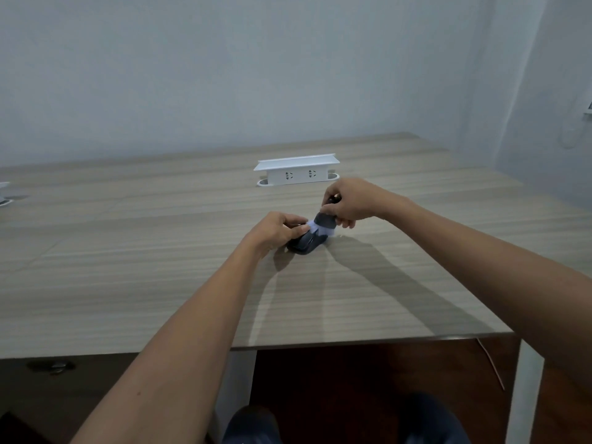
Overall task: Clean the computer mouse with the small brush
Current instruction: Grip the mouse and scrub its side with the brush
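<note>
Your left hand [275,230] gripped the dark mouse [306,243] at worktop [128,251] centre. Your right hand [350,200], at 2 o'clock from it, clutched the small brush [323,224], w/ pale bristles touching the mouse top. White socket box [298,171] sat at 12 o'clock.

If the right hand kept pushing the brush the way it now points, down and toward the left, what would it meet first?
Most likely the mouse: the bristles of the brush in the right hand already seem to touch its far end. Beyond that come the left hand fingers steadying the mouse; depth is uncertain.
</note>
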{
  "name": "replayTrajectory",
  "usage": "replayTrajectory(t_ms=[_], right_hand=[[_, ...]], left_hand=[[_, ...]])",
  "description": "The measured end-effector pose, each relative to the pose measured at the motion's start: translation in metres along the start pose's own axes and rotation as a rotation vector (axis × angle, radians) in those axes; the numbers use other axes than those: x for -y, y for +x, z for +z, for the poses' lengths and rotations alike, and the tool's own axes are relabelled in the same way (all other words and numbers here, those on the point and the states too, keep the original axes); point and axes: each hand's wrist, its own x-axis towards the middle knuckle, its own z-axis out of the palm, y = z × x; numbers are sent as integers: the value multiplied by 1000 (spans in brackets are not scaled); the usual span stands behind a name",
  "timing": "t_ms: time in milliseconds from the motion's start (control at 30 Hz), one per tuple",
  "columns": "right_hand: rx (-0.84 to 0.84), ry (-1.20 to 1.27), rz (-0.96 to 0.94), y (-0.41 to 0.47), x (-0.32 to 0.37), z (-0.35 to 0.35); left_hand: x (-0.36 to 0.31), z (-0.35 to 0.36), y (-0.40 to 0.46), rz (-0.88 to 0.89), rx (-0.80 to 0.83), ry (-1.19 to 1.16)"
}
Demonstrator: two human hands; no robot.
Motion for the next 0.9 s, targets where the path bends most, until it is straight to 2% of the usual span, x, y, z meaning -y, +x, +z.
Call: replayTrajectory(t_ms=[100, 400, 700, 900], right_hand=[[28, -28, 20, 3, 1, -2], [-129, 33, 109, 7, -9, 19], [35, 112, 121, -6, -5, 6], [-84, 28, 114, 5, -6, 14]], left_hand=[[0, 1, -1, 21, -2, 17], [-3, 1, -4, 28, -15, 25], [0, 1, 2, 20, -20, 36], [-2, 1, 1, 21, -12, 47]])
